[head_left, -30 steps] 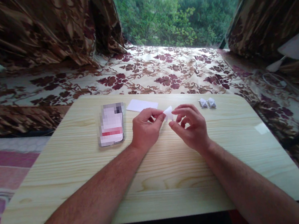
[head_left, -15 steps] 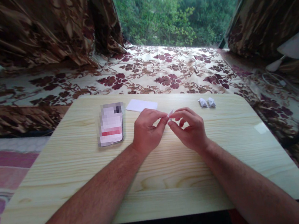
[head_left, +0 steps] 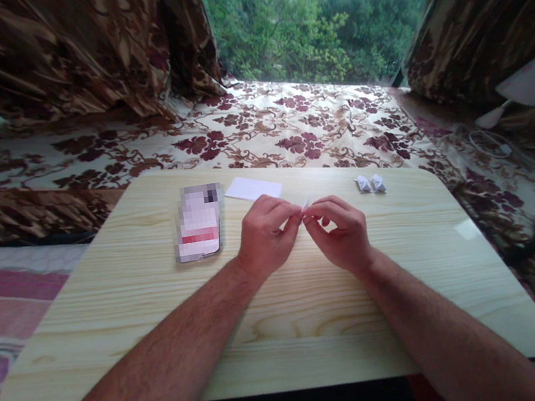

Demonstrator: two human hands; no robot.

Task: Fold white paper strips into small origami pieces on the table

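Note:
Between my fingertips, above the middle of the table, is a small piece of white paper [head_left: 305, 205], mostly hidden by the fingers. My left hand [head_left: 268, 234] pinches it from the left with thumb and forefinger. From the right, my right hand [head_left: 339, 230] pinches the same paper, its fingers curled. The two sets of fingertips nearly touch. Behind my left hand lies a flat stack or sheet of white paper [head_left: 253, 188]. Two small folded white paper pieces [head_left: 370, 184], star-like in shape, sit side by side beyond my right hand.
A phone [head_left: 198, 224], partly pixelated, lies left of my hands on the pale wooden table [head_left: 305, 315]. A whitish patch [head_left: 467, 229] shows near the table's right edge. Behind stands a ledge with floral cloth [head_left: 296, 122], below a window with curtains.
The fingertips have closed in around the paper, so less of it shows. My right thumb has shifted slightly up. Everything else on the table stays put.

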